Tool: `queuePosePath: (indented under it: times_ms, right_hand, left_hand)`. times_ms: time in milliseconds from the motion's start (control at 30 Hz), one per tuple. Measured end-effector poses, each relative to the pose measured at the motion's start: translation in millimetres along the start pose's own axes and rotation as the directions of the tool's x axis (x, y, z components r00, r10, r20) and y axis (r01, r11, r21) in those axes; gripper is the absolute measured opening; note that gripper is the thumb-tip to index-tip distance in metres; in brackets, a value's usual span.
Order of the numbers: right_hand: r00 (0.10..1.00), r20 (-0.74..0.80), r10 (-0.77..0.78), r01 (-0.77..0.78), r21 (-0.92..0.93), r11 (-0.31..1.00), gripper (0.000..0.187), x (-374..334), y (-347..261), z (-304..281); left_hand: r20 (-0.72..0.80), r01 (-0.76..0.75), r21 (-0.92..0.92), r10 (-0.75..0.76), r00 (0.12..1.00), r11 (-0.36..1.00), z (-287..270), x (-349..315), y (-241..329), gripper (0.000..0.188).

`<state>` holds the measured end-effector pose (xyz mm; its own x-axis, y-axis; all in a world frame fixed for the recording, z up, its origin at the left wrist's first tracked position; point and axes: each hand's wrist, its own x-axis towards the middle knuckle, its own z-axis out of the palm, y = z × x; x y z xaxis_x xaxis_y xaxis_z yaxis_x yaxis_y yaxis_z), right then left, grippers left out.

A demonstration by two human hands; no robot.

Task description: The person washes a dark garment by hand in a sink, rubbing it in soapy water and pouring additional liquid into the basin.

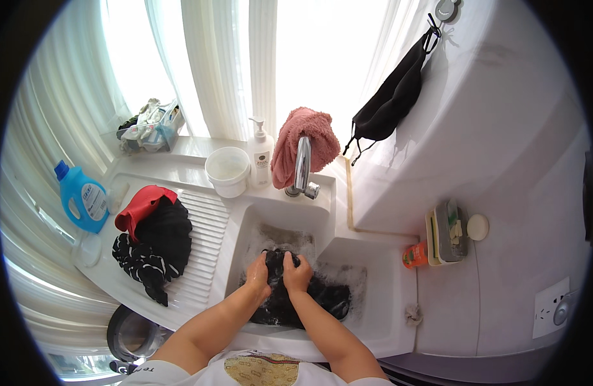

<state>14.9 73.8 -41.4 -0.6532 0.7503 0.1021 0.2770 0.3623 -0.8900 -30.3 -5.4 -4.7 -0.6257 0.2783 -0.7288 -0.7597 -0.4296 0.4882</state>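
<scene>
Over the white sink (389, 309) both my hands grip a wet black garment (322, 299), whose kind I cannot make out. My left hand (258, 276) has its fingers wrapped round one side of a bunched part. Close beside it, my right hand (297, 273) is closed on the other side, thumb on top. The rest of the cloth spreads below in sudsy water (287, 239). Beyond the hands, a chrome faucet (302, 164) stands at the back of the sink with a pink towel (319, 132) draped over it.
Left of the basin, a ribbed washboard (209, 225) holds black clothes (164, 238) and a red cloth (142, 209). Farther out stands a blue detergent bottle (82, 196). A white bucket (227, 172) and pump bottle (261, 154) line the back. A wall-mounted soap holder (447, 231) is at right.
</scene>
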Motion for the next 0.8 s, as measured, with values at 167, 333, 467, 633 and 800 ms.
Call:
queuePosePath:
  times_ms: [167,333,467,633,800]
  right_hand:
    - [0.879,0.035,-0.476,0.470,0.108,0.876,0.021,-32.7,-37.2,-7.5]
    - [0.929,0.102,-0.356,0.361,-0.029,0.932,0.022,42.7,17.9,-15.2]
    - [0.777,-0.036,-0.628,0.614,-0.175,0.769,0.028,83.3,19.2,-27.3]
    - [0.806,0.382,-0.452,0.592,-0.508,0.626,0.050,61.5,50.1,1.2]
    - [0.798,0.582,-0.156,0.572,-0.650,0.500,0.048,55.1,93.7,26.9]
  left_hand:
    - [0.163,0.117,-0.077,-0.103,0.981,0.990,-33.1,28.8,8.2,0.032]
    - [0.102,-0.031,0.089,0.021,0.995,0.996,-1.1,5.9,13.1,0.035]
    - [0.210,-0.616,0.705,0.726,0.655,0.352,1.9,51.0,39.3,0.034]
    - [0.343,-0.425,0.903,0.704,0.621,-0.066,-30.5,104.4,-4.8,0.035]
    - [0.388,-0.248,0.911,0.477,0.789,-0.330,-41.6,126.1,-28.2,0.038]
